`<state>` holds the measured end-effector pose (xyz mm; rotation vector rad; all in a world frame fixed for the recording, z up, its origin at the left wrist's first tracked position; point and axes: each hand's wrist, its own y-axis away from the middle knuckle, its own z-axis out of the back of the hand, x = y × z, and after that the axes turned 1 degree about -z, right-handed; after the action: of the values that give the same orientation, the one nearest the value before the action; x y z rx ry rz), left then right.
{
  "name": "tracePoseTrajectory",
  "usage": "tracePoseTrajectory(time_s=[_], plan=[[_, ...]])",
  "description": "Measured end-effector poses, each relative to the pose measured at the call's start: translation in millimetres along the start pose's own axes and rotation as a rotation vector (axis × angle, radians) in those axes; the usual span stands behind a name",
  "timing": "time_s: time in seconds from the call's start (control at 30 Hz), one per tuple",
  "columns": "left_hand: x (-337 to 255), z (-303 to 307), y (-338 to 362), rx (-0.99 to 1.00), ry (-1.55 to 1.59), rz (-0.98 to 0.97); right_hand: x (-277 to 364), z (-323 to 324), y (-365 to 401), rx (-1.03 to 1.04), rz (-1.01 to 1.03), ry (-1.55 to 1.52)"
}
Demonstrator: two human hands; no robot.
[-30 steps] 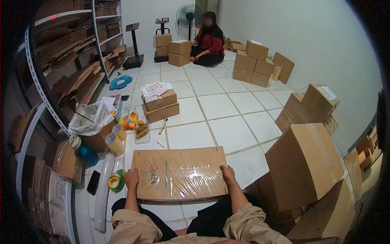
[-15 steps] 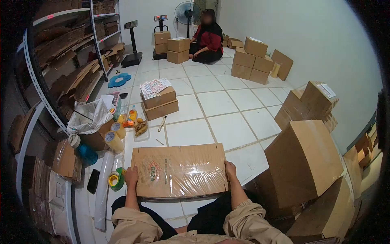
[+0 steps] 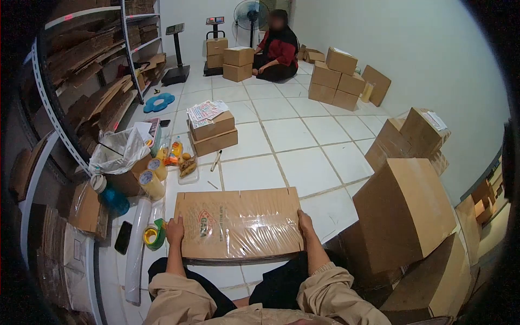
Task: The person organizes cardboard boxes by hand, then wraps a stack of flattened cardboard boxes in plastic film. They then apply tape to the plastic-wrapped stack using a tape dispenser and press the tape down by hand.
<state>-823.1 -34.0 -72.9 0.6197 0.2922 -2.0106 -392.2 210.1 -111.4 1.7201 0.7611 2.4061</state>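
Observation:
A flat stack of brown cardboard (image 3: 254, 225), wrapped in clear plastic with a printed red logo, lies in front of my legs. My left hand (image 3: 174, 232) holds its left edge, the fingers partly hidden behind the side. Opposite it, my right hand (image 3: 305, 223) grips the right edge, fingers curled under. Just left of my left hand sits a green and yellow tape dispenser (image 3: 155, 235). Beside that lie a long roll of clear plastic (image 3: 138, 252) and a black phone (image 3: 123, 237).
Large cardboard boxes (image 3: 403, 214) stand close on my right. To the left are tape rolls (image 3: 151, 184), a blue bottle (image 3: 111, 197) and shelving (image 3: 65, 127). Two boxes topped with papers (image 3: 214, 132) stand ahead; another person (image 3: 279, 51) sits at the back.
The wrapped cardboard sits slightly higher in view, its far edge raised a little. Both hands keep their hold on its sides.

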Motion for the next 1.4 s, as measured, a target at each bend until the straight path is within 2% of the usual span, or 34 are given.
tracePoseTrajectory(time_s=[0.07,0.1,0.17,0.2,0.27,0.37,0.47,0.6,0.7,0.73,0.8,0.93,1.0,1.13,1.2,1.23,1.3,1.33,1.4], plan=[[5,-3,-4,-0.005,-0.010,-0.037,19,-11,20,-0.422,-0.056,0.014],[3,-1,-3,-0.004,-0.012,-0.034,18,-16,19,-0.421,-0.058,0.016],[-3,3,0,0.000,-0.012,0.010,6,-23,6,-0.704,0.078,-0.010],[-3,2,1,0.001,-0.012,0.011,9,-19,10,-0.705,0.077,-0.009],[-1,-1,-1,-0.015,0.010,0.026,19,-6,20,-0.163,0.068,0.093],[2,-1,-6,0.025,-0.027,0.014,-6,-7,-5,-0.193,0.130,0.041],[0,-1,0,-0.031,-0.052,0.002,-2,-8,0,-0.233,0.127,0.115],[-8,7,3,0.021,-0.053,0.013,2,-7,3,-0.267,0.104,0.127],[-3,5,3,0.031,-0.070,0.022,9,-6,15,-0.272,0.204,0.225],[-2,4,3,0.020,-0.064,0.009,11,-7,21,-0.270,0.197,0.225],[-2,2,0,0.001,-0.047,-0.012,21,-10,24,-0.293,0.029,0.080],[-6,3,-2,0.002,-0.032,-0.038,21,-10,25,-0.340,0.061,0.187],[-4,6,5,0.011,-0.036,-0.024,10,-8,15,-0.322,0.232,0.182],[0,-3,-5,0.008,-0.049,-0.012,-3,-5,-2,-0.289,0.274,0.357],[5,-5,-7,0.005,-0.038,-0.006,-3,-5,-4,-0.234,0.070,0.172],[8,-7,-8,0.003,-0.033,-0.014,-4,-5,-4,-0.235,0.072,0.171],[10,-10,-9,-0.002,-0.027,-0.023,-6,-6,-2,-0.311,0.287,0.380],[11,-10,-10,0.003,-0.013,-0.010,-5,-5,-2,-0.312,0.290,0.379],[10,-8,-9,0.005,0.003,0.002,-2,0,-1,-0.185,0.209,0.514]])
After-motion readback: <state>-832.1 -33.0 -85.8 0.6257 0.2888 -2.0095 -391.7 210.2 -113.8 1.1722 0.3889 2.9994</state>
